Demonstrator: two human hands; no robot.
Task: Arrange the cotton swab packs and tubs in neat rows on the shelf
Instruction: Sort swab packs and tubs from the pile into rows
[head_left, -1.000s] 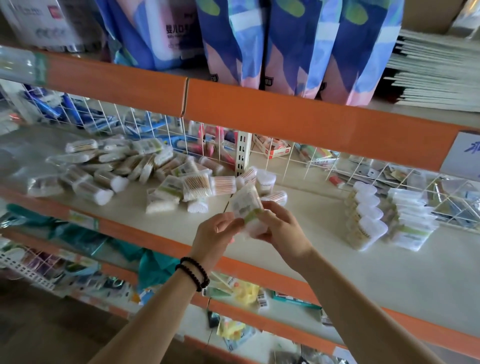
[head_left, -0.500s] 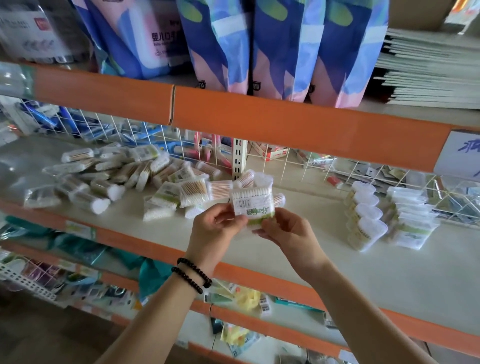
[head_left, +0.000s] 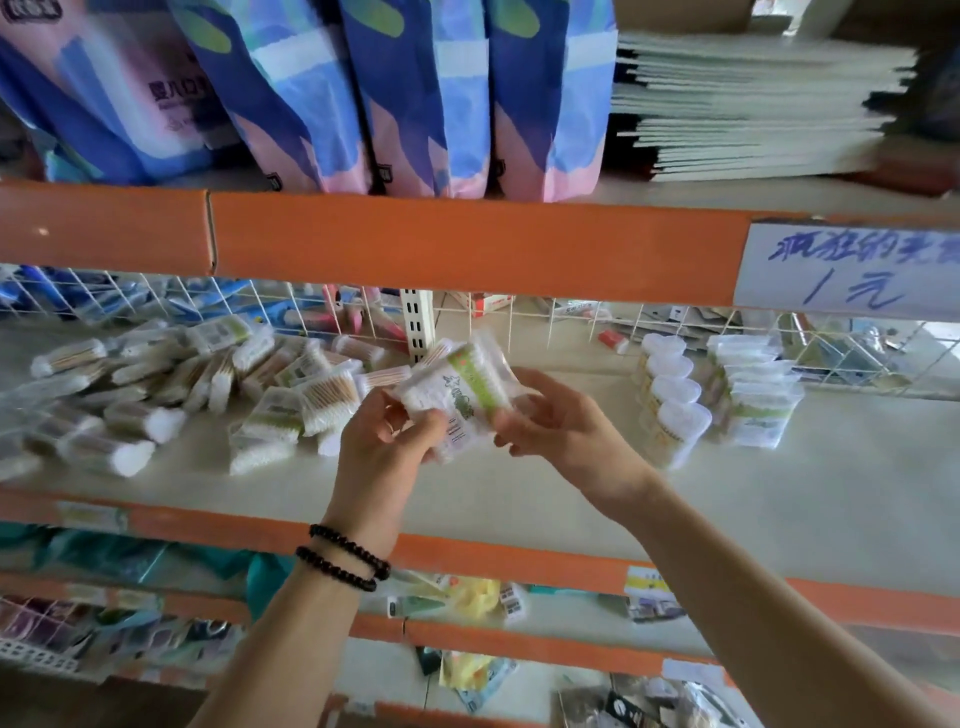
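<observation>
Both hands' grip (head_left: 457, 415) (pack (head_left: 460, 389) tilted).

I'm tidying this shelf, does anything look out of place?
Yes: the cotton swab packs on the shelf's left lie jumbled at all angles, unlike the tubs lined up on the right. Both hands hold one pack.

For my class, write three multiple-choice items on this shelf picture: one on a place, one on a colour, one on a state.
1. Where is the neat row of tubs?
A. right of the hands
B. top shelf
C. floor

2. What colour is the shelf edge?
A. green
B. orange
C. black

3. What is happening to the swab pack?
A. lying on the shelf
B. hanging on a hook
C. held by both hands

Answers:
1. A, the tubs stand right of the right hand.
2. B, the front strip is orange.
3. C, left hand and right hand grip it.
</observation>
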